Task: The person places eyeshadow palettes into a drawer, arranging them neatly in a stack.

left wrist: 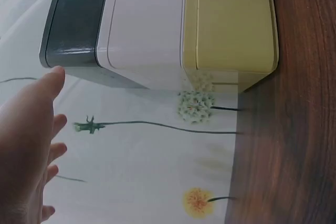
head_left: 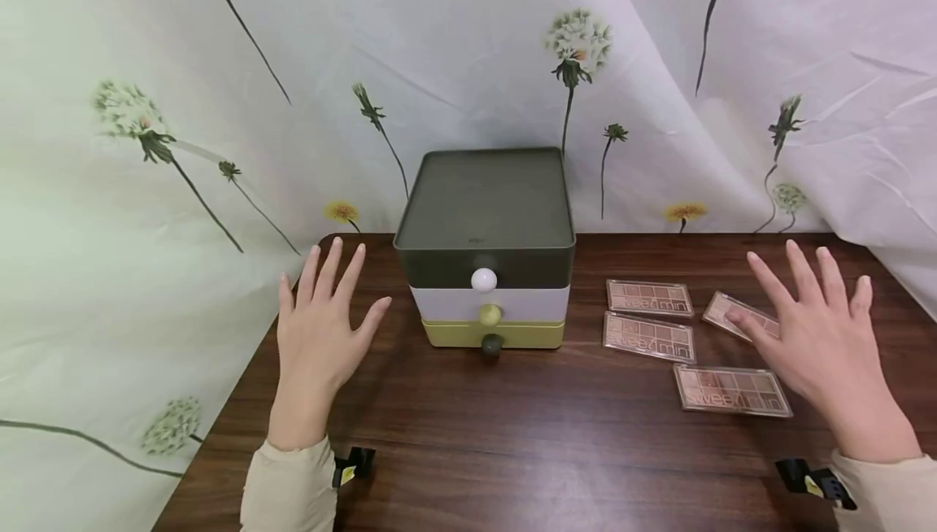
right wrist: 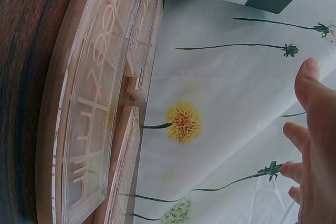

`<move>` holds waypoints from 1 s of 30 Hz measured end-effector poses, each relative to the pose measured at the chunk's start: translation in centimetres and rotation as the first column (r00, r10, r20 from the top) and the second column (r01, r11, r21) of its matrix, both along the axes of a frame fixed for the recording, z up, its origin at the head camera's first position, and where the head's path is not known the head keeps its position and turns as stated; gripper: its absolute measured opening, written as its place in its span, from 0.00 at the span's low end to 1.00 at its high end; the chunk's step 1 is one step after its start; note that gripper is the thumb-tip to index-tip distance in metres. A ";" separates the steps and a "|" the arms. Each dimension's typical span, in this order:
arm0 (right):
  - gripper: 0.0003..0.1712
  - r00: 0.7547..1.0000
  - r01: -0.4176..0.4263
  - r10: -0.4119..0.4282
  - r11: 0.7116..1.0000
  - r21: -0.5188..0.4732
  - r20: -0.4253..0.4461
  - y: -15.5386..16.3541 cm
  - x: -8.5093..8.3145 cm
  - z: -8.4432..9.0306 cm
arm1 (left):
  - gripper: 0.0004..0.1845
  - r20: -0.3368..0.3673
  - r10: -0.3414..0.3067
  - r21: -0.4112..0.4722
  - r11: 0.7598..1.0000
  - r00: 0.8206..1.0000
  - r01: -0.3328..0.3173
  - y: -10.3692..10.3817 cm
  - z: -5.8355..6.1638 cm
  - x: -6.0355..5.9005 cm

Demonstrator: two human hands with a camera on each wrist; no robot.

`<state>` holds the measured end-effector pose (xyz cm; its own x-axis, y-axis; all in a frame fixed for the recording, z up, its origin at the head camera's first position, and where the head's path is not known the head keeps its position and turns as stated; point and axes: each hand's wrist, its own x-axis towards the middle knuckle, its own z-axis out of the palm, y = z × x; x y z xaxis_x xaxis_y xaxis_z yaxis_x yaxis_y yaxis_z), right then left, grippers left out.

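A pale cloth [head_left: 476,52] printed with dandelions hangs in soft creases behind a dark wood-grain table [head_left: 468,434]. At the left, my left hand [head_left: 318,337] is raised with the palm down, its fingers straight and spread, the thumb out towards the box; it holds nothing. My beige sleeve [head_left: 289,487] covers that forearm, with a black wrist mount [head_left: 357,464] beside its cuff

To the right of that hand stands the box [head_left: 486,198], a smooth stack of three drawers with rounded corners: charcoal over white over mustard. Their round knobs are white, yellow-green and near-black from the top down. All three drawers are closed, so their insides are hidden; the lid is a flat tray with a thin raised rim

Further right, four palettes [head_left: 732,390] lie flat on the table, slim rectangles with clear, glossy, lettered lids, holding pans of pink and brown. Two are nearest the box, one behind the other; one lies askew, partly behind my right hand [head_left: 823,341] in the head view. That hand is raised too, fingers fanned, grasping nothing
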<state>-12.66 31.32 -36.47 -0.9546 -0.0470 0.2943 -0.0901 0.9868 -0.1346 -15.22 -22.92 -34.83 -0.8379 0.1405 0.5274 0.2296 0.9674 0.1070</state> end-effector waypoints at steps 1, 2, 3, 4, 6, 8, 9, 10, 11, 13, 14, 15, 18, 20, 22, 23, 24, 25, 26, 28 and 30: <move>0.46 1.000 0.002 -0.002 1.000 -0.001 0.001 0.0 0.0 0.0 | 0.39 -0.001 -0.009 0.003 1.000 1.000 0.009 0.1 0.0 -0.1; 0.46 1.000 0.003 -0.003 1.000 -0.002 0.002 0.1 0.1 0.1 | 0.39 -0.002 -0.018 0.006 1.000 1.000 0.018 0.2 0.1 -0.2; 0.46 1.000 0.003 -0.003 1.000 -0.004 0.001 0.1 0.1 0.1 | 0.39 -0.003 -0.027 0.011 1.000 1.000 0.027 0.3 0.1 -0.3; 0.46 1.000 0.002 -0.002 1.000 -0.005 -0.003 0.1 0.1 0.2 | 0.39 -0.008 -0.037 0.017 0.999 0.999 0.037 0.4 0.2 -0.3; 0.46 1.000 -0.003 0.002 1.000 -0.009 -0.017 0.0 0.1 0.3 | 0.40 -0.030 -0.058 0.032 0.998 0.998 0.059 0.5 0.4 -0.5; 0.46 0.999 -0.009 0.008 1.000 -0.015 -0.032 -0.1 0.1 0.4 | 0.41 -0.061 -0.083 0.048 0.995 0.995 0.086 0.7 0.7 -0.6; 0.46 0.999 -0.012 0.011 1.000 -0.019 -0.039 -0.1 0.1 0.4 | 0.41 -0.078 -0.100 0.059 0.993 0.992 0.105 0.8 0.8 -0.7; 0.45 0.999 -0.015 0.014 1.000 -0.023 -0.047 -0.2 0.1 0.5 | 0.41 -0.093 -0.117 0.070 0.990 0.989 0.124 0.9 1.0 -0.9; 0.45 0.998 -0.018 0.017 0.999 -0.026 -0.053 -0.2 0.1 0.5 | 0.41 -0.109 -0.137 0.085 0.986 0.985 0.147 1.0 1.2 -1.0; 0.45 0.998 -0.025 0.023 0.999 -0.034 -0.058 -0.3 0.2 0.5 | 0.41 -0.132 -0.175 0.116 0.975 0.976 0.191 1.3 1.5 -1.2; 0.44 0.998 -0.029 0.027 0.999 -0.038 -0.062 -0.3 0.2 0.5 | 0.40 -0.142 -0.196 0.136 0.967 0.970 0.216 1.4 1.6 -1.4; 0.44 0.997 -0.034 0.031 0.999 -0.043 -0.065 -0.3 0.2 0.4 | 0.39 -0.150 -0.214 0.161 0.958 0.965 0.238 1.5 1.7 -1.5; 0.44 0.995 -0.050 0.045 0.997 -0.051 -0.089 -0.4 0.2 0.4 | 0.35 -0.159 -0.256 0.253 0.923 0.953 0.290 1.8 1.8 -2.3; 0.43 0.992 -0.064 0.057 0.996 -0.058 -0.114 -0.5 0.1 0.4 | 0.31 -0.154 -0.286 0.335 0.886 0.946 0.322 1.9 1.9 -2.7; 0.43 0.988 -0.077 0.068 0.995 -0.062 -0.138 -0.6 0.1 0.5 | 0.27 -0.133 -0.313 0.426 0.839 0.940 0.339 2.1 1.9 -3.2; 0.42 0.986 -0.083 0.073 0.994 -0.065 -0.147 -0.6 0.0 0.5 | 0.26 -0.121 -0.331 0.474 0.809 0.936 0.348 2.3 1.9 -3.4; 0.42 0.985 -0.088 0.077 0.994 -0.068 -0.153 -0.7 0.0 0.6 | 0.25 -0.110 -0.350 0.519 0.778 0.930 0.354 2.4 1.9 -3.6; 0.41 0.984 -0.093 0.081 0.993 -0.071 -0.157 -0.7 0.0 0.6 | 0.24 -0.099 -0.371 0.563 0.745 0.924 0.359 2.5 1.9 -3.8; 0.41 0.984 -0.096 0.084 0.993 -0.072 -0.159 -0.8 0.0 0.6 | 0.23 -0.090 -0.390 0.603 0.711 0.916 0.362 2.6 1.9 -4.0; 0.41 0.984 -0.100 0.088 0.992 -0.074 -0.158 -0.9 0.1 0.6 | 0.23 -0.080 -0.428 0.670 0.646 0.900 0.366 2.9 1.8 -4.2; 0.40 0.982 -0.105 0.092 0.991 -0.077 -0.164 -1.0 0.1 0.5 | 0.22 -0.081 -0.454 0.713 0.596 0.888 0.369 3.1 1.7 -4.4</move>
<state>-12.57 30.31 -35.97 -0.8870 -0.1068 0.4493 -0.2134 0.9576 -0.1936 -19.61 -19.86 -33.10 -0.8369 0.1146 0.5352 0.5317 0.4018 0.7455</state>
